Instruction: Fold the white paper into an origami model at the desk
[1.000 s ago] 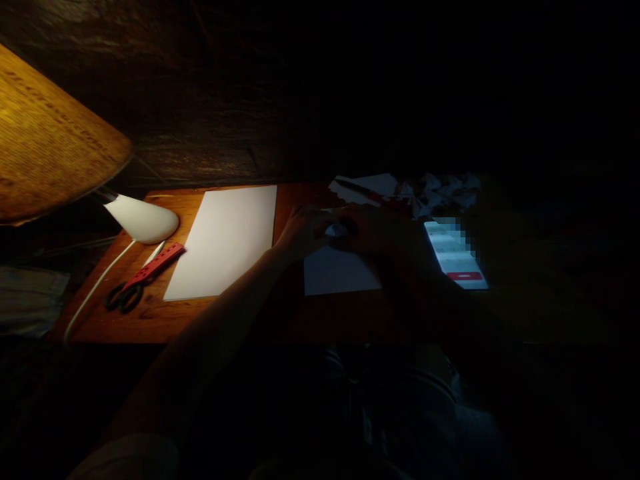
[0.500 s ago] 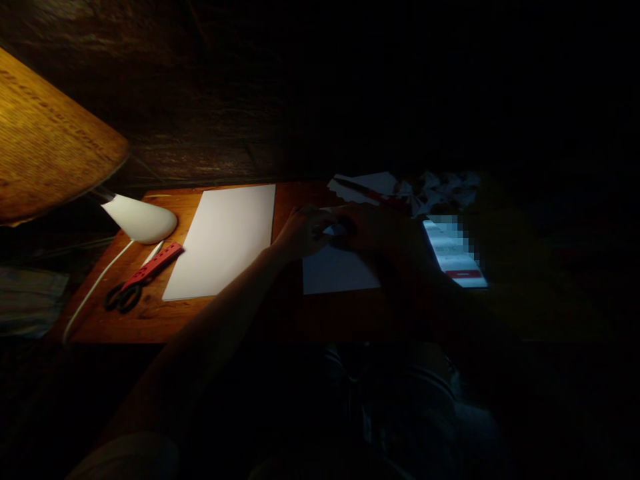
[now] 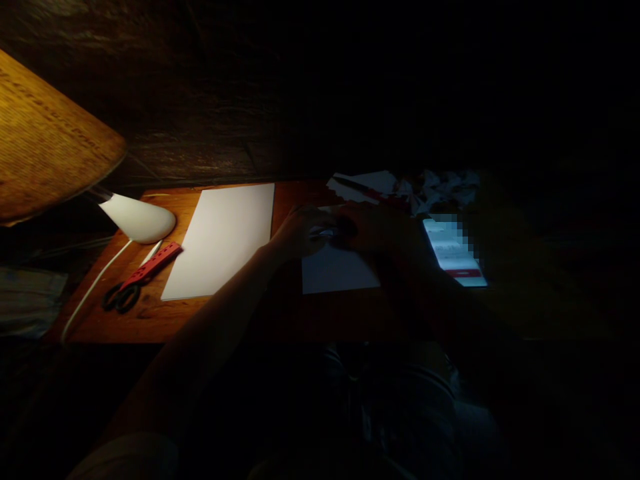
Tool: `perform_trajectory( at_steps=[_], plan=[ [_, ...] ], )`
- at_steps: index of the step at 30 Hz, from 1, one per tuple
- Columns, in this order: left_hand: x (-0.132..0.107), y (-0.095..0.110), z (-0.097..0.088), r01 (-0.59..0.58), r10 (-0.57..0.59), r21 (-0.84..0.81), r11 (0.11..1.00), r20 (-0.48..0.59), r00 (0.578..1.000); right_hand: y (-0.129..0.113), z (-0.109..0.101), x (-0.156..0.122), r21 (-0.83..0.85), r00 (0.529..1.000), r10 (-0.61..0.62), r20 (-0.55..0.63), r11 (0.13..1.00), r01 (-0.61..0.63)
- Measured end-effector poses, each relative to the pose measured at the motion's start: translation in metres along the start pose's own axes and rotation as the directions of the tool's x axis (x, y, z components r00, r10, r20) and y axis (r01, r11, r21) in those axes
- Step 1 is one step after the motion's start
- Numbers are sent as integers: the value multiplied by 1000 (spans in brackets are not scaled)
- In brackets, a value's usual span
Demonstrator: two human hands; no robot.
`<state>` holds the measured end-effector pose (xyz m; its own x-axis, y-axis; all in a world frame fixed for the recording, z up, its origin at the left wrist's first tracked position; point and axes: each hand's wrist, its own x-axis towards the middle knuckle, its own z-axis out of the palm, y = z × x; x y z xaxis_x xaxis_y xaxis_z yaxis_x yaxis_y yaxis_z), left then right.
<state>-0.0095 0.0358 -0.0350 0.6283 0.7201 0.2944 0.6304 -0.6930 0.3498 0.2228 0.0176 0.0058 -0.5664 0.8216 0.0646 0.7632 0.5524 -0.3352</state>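
Both hands meet over the far edge of a small white sheet (image 3: 335,272) lying on the wooden desk (image 3: 160,317). My left hand (image 3: 300,233) has its fingers curled down onto a small pale piece of paper (image 3: 325,233) at that edge. My right hand (image 3: 373,230) is in deep shadow just to the right, fingers bent toward the same small piece. What exactly the fingers pinch is too dark to make out.
A larger white sheet (image 3: 223,240) lies to the left. Scissors with a red sheath (image 3: 143,275) and a white lamp base (image 3: 137,220) with its cord sit at the far left under a woven lampshade (image 3: 45,160). A lit phone (image 3: 453,252) lies right; crumpled papers (image 3: 430,187) lie behind.
The hands have stayed in place; the fingers have closed lower over the small pale piece, hiding more of it. The view has shifted slightly.
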Motion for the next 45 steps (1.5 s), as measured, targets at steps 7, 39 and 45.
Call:
perform_trajectory(
  at_steps=[7,39,45],
  plan=[
    [-1,-3,0,-24,25,-16,1000,7,1000,-10,-3,-2,-25,999,54,-10,998,-54],
    [1,-11,5,-116,114,-93,989,-28,993,8,1,0,93,999,39,-24,995,-36],
    [0,-9,4,-118,116,-104,988,-26,993,15,4,1,124,999,7,-49,992,-1]
  ],
)
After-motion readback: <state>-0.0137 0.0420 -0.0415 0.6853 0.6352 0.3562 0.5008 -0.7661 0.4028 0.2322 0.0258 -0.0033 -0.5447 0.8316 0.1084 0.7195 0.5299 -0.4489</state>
